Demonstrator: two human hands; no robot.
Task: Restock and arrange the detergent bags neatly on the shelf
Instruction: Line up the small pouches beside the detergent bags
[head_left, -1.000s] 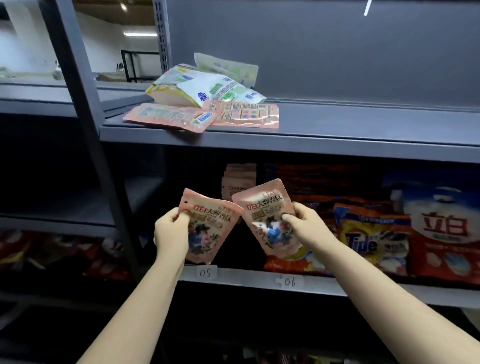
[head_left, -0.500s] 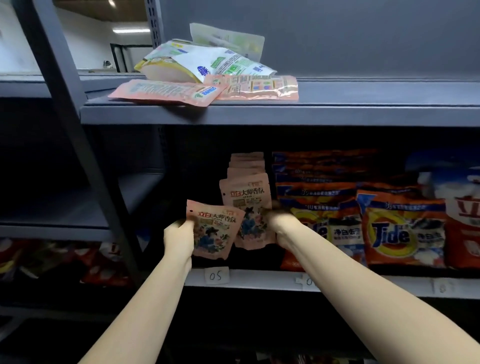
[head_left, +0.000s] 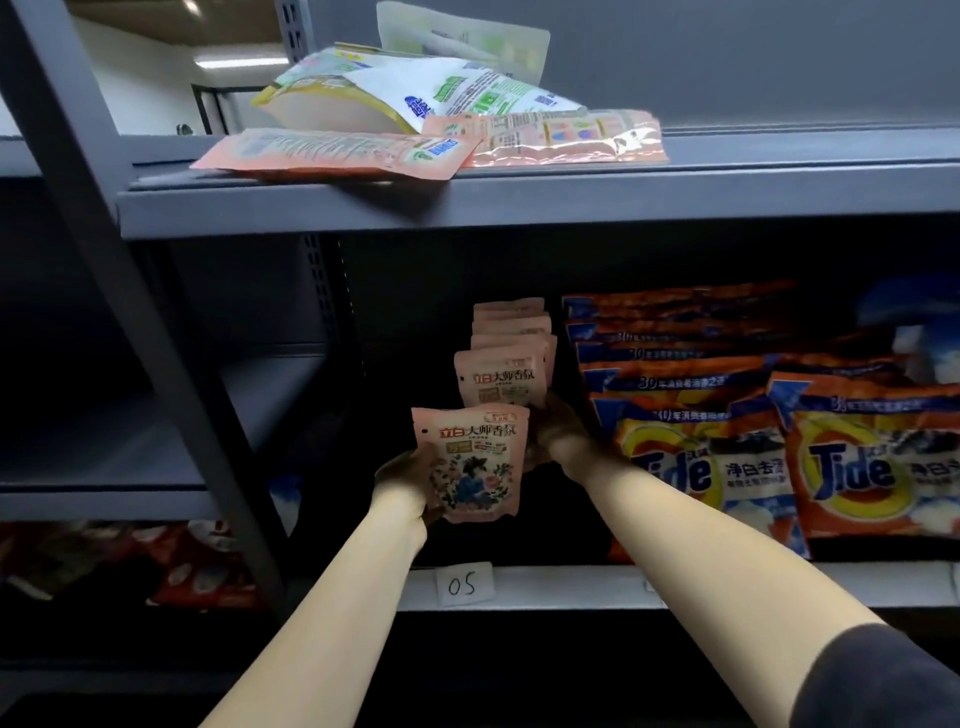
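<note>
My left hand grips a small pink detergent bag upright by its left edge, just above the shelf slot labelled 05. Behind it my right hand, dim in the shelf's shadow, holds a second pink bag at its lower right corner against the front of a row of several matching pink bags. That row stands upright and runs back into the middle shelf.
Orange Tide bags stand in rows right of the pink row, touching my right forearm. On the upper shelf lie loose flat pink pouches and a white-green pouch. A grey diagonal post crosses on the left.
My right hand pushed its pink bag deeper, onto the front of the row. My left hand brought its bag right and turned it upright in front. The view moved closer.
</note>
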